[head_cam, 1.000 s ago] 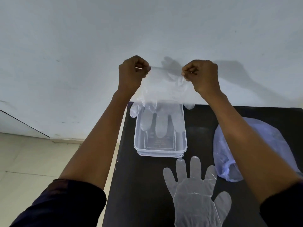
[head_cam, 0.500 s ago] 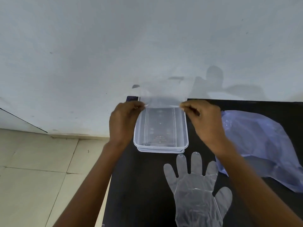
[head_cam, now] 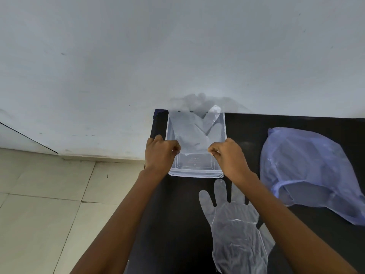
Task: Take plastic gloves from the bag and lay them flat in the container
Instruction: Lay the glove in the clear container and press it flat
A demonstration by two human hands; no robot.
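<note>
With both hands low over the clear container [head_cam: 222, 169], the left hand [head_cam: 159, 154] pinches the near left corner of a plastic glove [head_cam: 190, 133] between curled fingers and thumb, and the right hand [head_cam: 230, 155] pinches the near right corner the same way. That glove lies inside the container, cuff toward the person, its fingers reaching to the far end by the wall [head_cam: 177, 46], one fingertip poking up over the far rim. Part of the container's bare floor shows nearer the person, between the two wrists. The container sits at the far left corner of the dark worktop [head_cam: 177, 224]. A second glove [head_cam: 237, 234] lies flat on the worktop just in front of the container, fingers pointing at it, its right edge hidden under the right forearm. Over to the right, well apart from the container, the crumpled bluish bag [head_cam: 308, 171] rests on the worktop. Pale floor tiles [head_cam: 49, 204] show on the left.
</note>
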